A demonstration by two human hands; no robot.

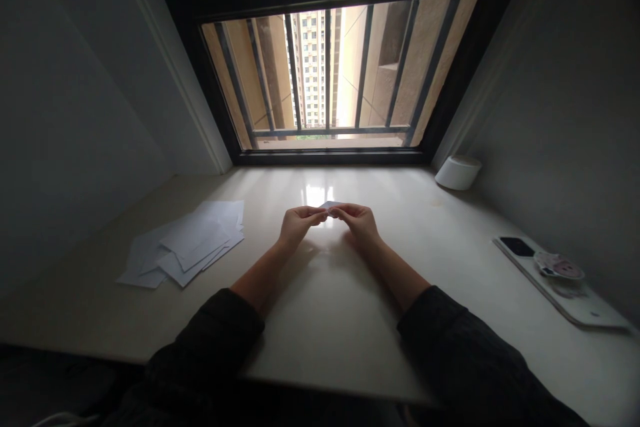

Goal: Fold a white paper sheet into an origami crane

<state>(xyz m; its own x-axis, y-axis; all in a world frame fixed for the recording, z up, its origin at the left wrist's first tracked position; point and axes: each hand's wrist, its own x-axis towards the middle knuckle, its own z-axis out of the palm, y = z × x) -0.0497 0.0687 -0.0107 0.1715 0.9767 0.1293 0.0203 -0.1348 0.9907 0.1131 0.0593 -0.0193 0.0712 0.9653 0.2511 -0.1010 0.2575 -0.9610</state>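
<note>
A: So, what do the hands have?

B: Both meet below the middle of the window [330,73], over a pale, glossy desk [320,327]. The left hand [296,223] and the right hand [361,221] each pinch one end of a small white slip [330,205]. Their fingertips are closed on it and the thumbs nearly touch. As far as I can tell, the slip is held just above the desk, not lying on it.

A: What else is around?

B: Below the window's left corner, nearer the person, lies a loose fan of white sheets [185,247]. Just under its right corner stands a low white tub [457,172]. Farther from the window on that right side, a phone [575,303] lies flat near the desk edge, with a round charm [559,265] on it.

A: What might go wrong?

B: My guess is this. The slip is tiny and only fingertips hold it, so a pull from both sides could tear it, or one pinch could slide off and let it drop. The room is dim and the window glares off the desk right under the hands, so fine edges may be hard to see. The dark left sleeve [210,340], swinging outward, could scatter the sheets. The right one could nudge the phone toward the edge.
</note>
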